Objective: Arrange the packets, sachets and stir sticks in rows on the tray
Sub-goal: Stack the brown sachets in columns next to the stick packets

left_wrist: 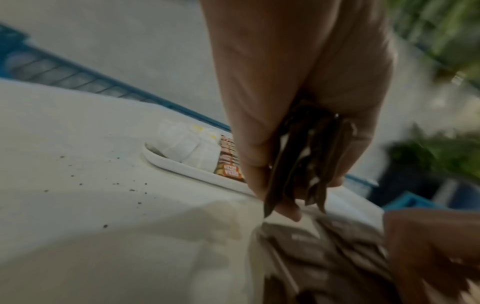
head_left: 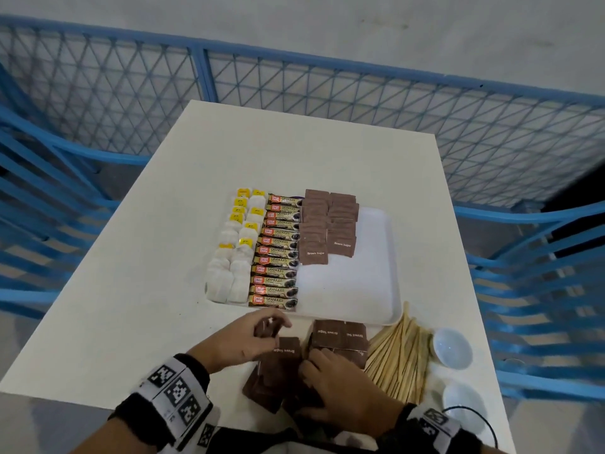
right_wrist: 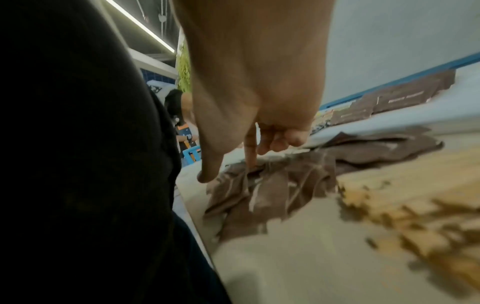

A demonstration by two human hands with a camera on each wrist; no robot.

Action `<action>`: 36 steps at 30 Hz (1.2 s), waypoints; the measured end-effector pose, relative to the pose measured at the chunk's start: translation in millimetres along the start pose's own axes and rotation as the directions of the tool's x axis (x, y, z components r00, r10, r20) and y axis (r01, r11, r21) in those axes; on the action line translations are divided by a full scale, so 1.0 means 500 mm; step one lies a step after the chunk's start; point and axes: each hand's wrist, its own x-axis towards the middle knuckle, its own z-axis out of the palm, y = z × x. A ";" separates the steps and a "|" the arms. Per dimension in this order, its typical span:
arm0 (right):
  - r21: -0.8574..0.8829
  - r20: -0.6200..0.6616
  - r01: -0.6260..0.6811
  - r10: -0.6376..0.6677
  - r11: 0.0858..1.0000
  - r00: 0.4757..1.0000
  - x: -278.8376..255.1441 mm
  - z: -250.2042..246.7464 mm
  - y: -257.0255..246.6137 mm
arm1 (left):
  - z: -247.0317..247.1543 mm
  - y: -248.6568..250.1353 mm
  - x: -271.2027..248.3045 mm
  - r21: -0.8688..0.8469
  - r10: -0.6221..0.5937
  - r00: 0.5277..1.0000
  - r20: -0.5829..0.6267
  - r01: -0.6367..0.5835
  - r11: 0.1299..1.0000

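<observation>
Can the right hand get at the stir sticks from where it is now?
Probably yes. The right hand rests on the loose brown sugar sachets, and the stir sticks lie bare on the table just to its right, nothing between or on top.

A white counter [head_left: 157,244] stands on a pale grey floor [head_left: 327,31]. Blue mesh fencing [head_left: 360,90] runs behind it from 10 to 2 o'clock. A ceiling strip light [right_wrist: 141,25] glows overhead, with green foliage [left_wrist: 441,24] nearby.
</observation>
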 end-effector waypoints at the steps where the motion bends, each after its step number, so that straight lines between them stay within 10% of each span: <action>1: -0.033 0.038 -0.008 0.009 0.999 0.999 0.002 0.009 0.000 | 0.006 -0.008 0.003 0.128 0.019 1.000 0.015 -0.021 0.992; 6: -0.086 0.097 -0.054 0.063 0.995 0.993 0.014 0.021 0.001 | 0.030 -0.023 0.012 0.514 -0.007 0.998 0.055 -0.022 0.857; 19: 0.463 0.056 -0.240 0.242 0.853 0.969 -0.026 -0.061 0.060 | 0.014 -0.037 -0.001 0.746 0.007 0.998 0.056 -0.046 0.664; 24: 0.232 0.200 -0.315 0.271 0.920 0.941 -0.055 -0.010 0.045 | 0.036 -0.049 -0.016 0.864 -0.061 0.994 0.095 -0.052 0.501; 30: 0.006 0.054 -0.297 0.296 0.955 0.954 -0.052 0.027 0.038 | 0.069 -0.048 0.001 0.960 -0.121 0.992 0.033 0.002 0.281; 36: -0.030 -0.007 -0.244 0.244 0.969 0.970 -0.047 0.027 0.039 | 0.059 -0.053 -0.002 0.943 0.022 0.997 0.073 -0.076 0.323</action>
